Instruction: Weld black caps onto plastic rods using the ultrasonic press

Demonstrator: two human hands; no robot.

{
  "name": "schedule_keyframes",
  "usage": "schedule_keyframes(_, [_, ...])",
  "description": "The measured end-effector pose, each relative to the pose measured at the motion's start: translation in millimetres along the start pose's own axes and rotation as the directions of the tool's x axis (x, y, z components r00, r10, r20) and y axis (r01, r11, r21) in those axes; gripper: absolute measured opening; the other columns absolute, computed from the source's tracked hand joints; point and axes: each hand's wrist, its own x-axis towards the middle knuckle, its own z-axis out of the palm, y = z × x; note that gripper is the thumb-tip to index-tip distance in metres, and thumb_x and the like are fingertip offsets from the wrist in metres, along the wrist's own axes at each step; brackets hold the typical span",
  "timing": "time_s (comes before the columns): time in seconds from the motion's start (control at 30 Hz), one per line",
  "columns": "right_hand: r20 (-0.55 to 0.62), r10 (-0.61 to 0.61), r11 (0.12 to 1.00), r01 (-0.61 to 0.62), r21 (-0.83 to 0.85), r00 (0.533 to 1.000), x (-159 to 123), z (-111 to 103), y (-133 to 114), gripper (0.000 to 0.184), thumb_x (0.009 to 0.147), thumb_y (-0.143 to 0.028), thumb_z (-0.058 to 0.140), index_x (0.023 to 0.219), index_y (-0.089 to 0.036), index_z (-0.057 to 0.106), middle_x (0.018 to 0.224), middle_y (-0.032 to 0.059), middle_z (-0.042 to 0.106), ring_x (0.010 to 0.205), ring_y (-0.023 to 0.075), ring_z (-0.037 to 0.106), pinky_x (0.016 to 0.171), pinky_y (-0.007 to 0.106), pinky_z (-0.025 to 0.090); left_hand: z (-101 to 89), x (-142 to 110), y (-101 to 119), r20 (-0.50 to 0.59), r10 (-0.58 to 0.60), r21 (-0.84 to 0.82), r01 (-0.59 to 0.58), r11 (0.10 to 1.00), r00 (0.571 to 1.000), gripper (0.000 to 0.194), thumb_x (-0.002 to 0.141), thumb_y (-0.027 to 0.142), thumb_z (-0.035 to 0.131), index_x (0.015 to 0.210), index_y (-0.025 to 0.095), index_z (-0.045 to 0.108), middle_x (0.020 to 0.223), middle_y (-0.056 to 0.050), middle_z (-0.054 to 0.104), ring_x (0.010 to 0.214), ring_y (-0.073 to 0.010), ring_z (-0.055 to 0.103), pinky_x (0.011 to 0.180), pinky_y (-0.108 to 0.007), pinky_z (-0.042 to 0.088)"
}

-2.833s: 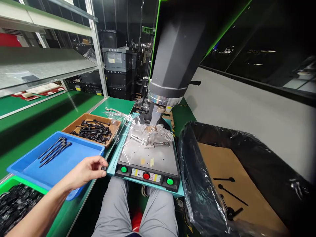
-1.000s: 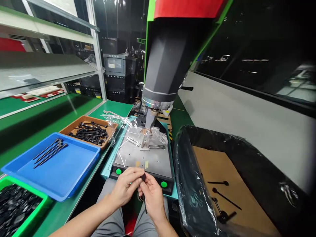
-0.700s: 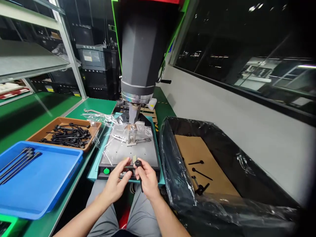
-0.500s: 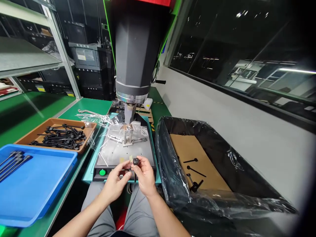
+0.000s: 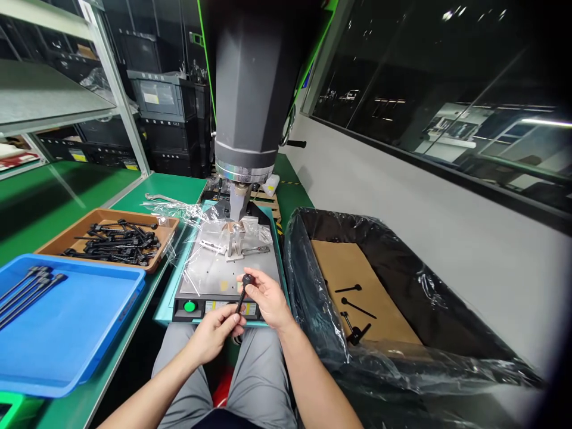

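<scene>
In front of the machine base I hold a black rod with a round head (image 5: pixel 242 299), tilted with its head up. My left hand (image 5: pixel 215 333) pinches the lower end of the shaft between thumb and fingers. Up at the head, my right hand (image 5: pixel 269 300) grips it with thumb and fingertips. Beyond both hands a small metal fixture (image 5: pixel 235 245) stands on the grey plate (image 5: pixel 201 277). Right above that fixture hangs the metal tip (image 5: pixel 239 202) of the large dark press head (image 5: pixel 248 95).
Left of the machine, a brown tray (image 5: pixel 58 241) holds a heap of black rods. Several more lie in a blue tray (image 5: pixel 67 333). To the right is a plastic-lined box (image 5: pixel 308 298) with a few black parts on cardboard. A green button (image 5: pixel 190 306) sits on the base front.
The rod has tipped so its shaft now shows along its length. My left hand has moved down to the shaft's lower end; my right hand stays at the head. The view has shifted slightly.
</scene>
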Motion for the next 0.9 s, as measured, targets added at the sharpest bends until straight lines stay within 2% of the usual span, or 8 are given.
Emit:
schedule_keyframes(0.17, [-0.075,-0.046,0.997,0.041,-0.065,0.996,5,1,5,0.04,0.072,-0.033,0.077,0.107,-0.02,0.063,0.1,0.0062,0.071,0.087,0.0183,0.065,0.085,0.037,0.051,-2.9,0,-3,-0.018,-0.007,-0.031,0.007,0.999,1.0,0.04,0.084,0.05,0.06,0.101,0.014,0.064,0.084,-0.005,0.064,0.076,-0.0159,0.059,0.072,-0.029,0.047])
schedule_keyframes(0.33, [-0.166,-0.063,0.997,0.057,-0.045,0.984,15,0,0,0.043,0.067,-0.035,0.08,0.104,-0.02,0.064,0.095,0.0059,0.071,0.082,0.019,0.065,0.078,0.035,0.053,-6.1,0,-8,-0.053,-0.076,-0.066,0.073,0.995,0.996,0.045,0.077,0.054,0.066,0.097,0.014,0.063,0.089,-0.007,0.066,0.076,-0.0167,0.062,0.072,-0.03,0.049])
schedule_keyframes(0.47, [-0.089,-0.023,0.999,0.021,-0.028,0.996,24,-3,-6,0.044,0.072,-0.041,0.075,0.109,-0.019,0.065,0.098,0.0073,0.071,0.08,0.0184,0.064,0.07,0.033,0.054,-10.1,3,-11,-0.071,-0.096,-0.079,0.09,0.993,0.993,0.045,0.076,0.055,0.067,0.092,0.013,0.062,0.088,-0.008,0.066,0.07,-0.0144,0.061,0.067,-0.027,0.048])
schedule_keyframes(0.57, [-0.065,-0.031,0.998,0.027,-0.055,0.997,30,-3,-5,0.037,0.074,-0.041,0.073,0.104,-0.019,0.067,0.091,0.0055,0.07,0.078,0.0173,0.063,0.067,0.03,0.054,-13.1,6,-11,-0.086,-0.089,-0.082,0.082,0.993,0.992,0.045,0.076,0.055,0.067,0.089,0.012,0.062,0.087,-0.007,0.066,0.068,-0.0135,0.06,0.066,-0.026,0.047])
schedule_keyframes(0.73, [-0.043,-0.098,0.991,0.094,-0.091,0.994,37,-2,-2,0.033,0.075,-0.037,0.073,0.103,-0.02,0.066,0.086,0.0025,0.067,0.074,0.0149,0.061,0.065,0.028,0.054,-14.7,7,-5,-0.069,-0.051,-0.056,0.047,0.997,0.996,0.042,0.079,0.054,0.064,0.089,0.012,0.064,0.082,-0.006,0.065,0.067,-0.0135,0.058,0.064,-0.026,0.045])
schedule_keyframes(0.9, [-0.029,-0.175,0.962,0.164,-0.22,0.984,38,-4,-2,0.023,0.081,-0.037,0.067,0.099,-0.022,0.068,0.086,0.0019,0.066,0.072,0.0146,0.061,0.068,0.029,0.054,-13.3,4,-7,-0.036,-0.022,-0.064,0.019,0.998,0.999,0.04,0.082,0.052,0.061,0.09,0.013,0.064,0.08,-0.005,0.064,0.068,-0.0144,0.058,0.066,-0.027,0.045])
